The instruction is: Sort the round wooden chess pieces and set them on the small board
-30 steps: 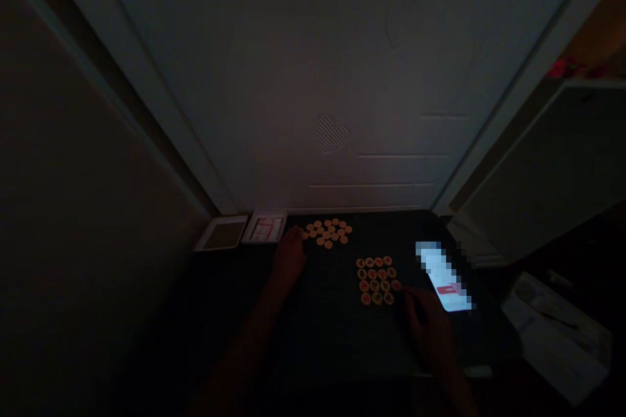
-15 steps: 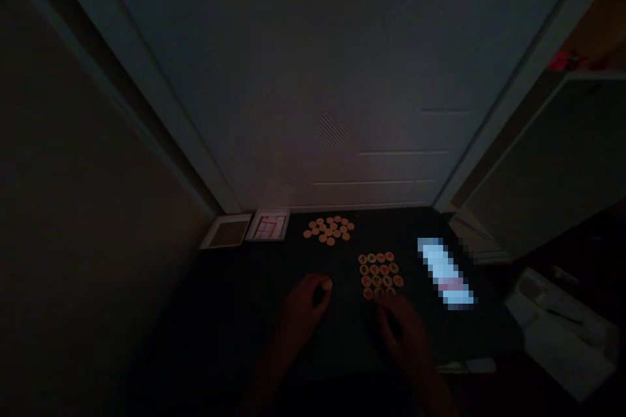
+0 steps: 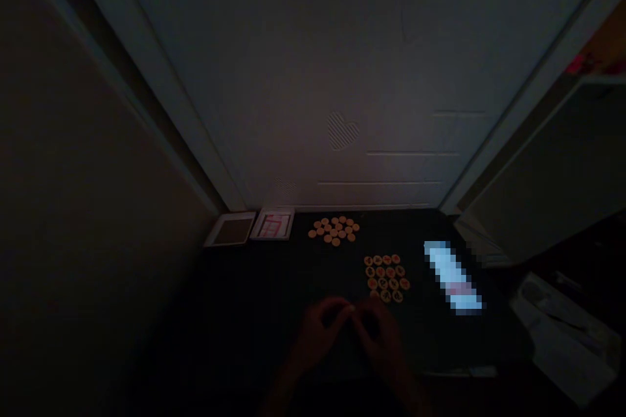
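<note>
The scene is very dark. My left hand point(image 3: 320, 331) and my right hand point(image 3: 384, 333) meet fingertip to fingertip low in the middle, above a dark table point(image 3: 274, 287). Both have curled fingers. A small pale round piece point(image 3: 351, 308) shows faintly where the fingertips touch. Just beyond my right hand lies a neat grid of round game pieces point(image 3: 386, 277) with red marks. A loose heap of plain-looking round pieces point(image 3: 335, 230) lies farther back.
A lit phone point(image 3: 452, 277) lies right of the grid. Two shallow box halves point(image 3: 229, 231) point(image 3: 272, 225) sit at the table's back left by a white door point(image 3: 342, 78). Pale clutter point(image 3: 562, 326) lies at the lower right.
My left hand came back from the loose heap with a round piece at its fingertips. My right hand left the grid's near edge and moved left to meet it.
</note>
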`<state>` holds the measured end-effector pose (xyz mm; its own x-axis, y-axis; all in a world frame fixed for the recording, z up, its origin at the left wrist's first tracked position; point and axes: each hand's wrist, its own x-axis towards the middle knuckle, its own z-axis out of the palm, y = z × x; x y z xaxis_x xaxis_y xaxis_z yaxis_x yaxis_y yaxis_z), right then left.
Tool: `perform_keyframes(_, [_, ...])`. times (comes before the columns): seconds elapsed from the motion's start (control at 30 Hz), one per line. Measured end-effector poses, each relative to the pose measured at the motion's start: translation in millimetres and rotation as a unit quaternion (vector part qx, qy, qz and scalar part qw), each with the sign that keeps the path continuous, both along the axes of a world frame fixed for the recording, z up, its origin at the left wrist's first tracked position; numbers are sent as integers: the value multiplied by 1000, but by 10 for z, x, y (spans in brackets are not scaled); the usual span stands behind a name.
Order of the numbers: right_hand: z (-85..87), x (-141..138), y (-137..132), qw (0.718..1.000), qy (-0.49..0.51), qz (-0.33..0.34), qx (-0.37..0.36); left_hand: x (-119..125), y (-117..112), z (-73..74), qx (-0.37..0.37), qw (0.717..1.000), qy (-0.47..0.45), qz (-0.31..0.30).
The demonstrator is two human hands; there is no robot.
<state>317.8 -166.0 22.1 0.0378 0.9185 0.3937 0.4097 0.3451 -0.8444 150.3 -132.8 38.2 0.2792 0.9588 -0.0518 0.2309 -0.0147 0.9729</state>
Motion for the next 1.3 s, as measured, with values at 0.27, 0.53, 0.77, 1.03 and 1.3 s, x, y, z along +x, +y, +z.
perform_keyframes(0.27, [5,32,14,999,-2,9,-30,33,5,11,-16,999,-35,1])
perform_keyframes(0.53, [-13,37,6,999,-27,22,1,8,9,-9,-15,999,-43,12])
perform_keyframes(0.77, [-85,36,-9,999,-40,27,4,15,6,-8,-15,999,-51,8])
perform_keyframes(1.03, [-117,32,-26,999,-31,38,-5,14,7,-57,-7,997,-71,29])
perform_keyframes(1.3, [-37,10,5,998,-48,27,7,-2,5,-29,6,999,-42,6])
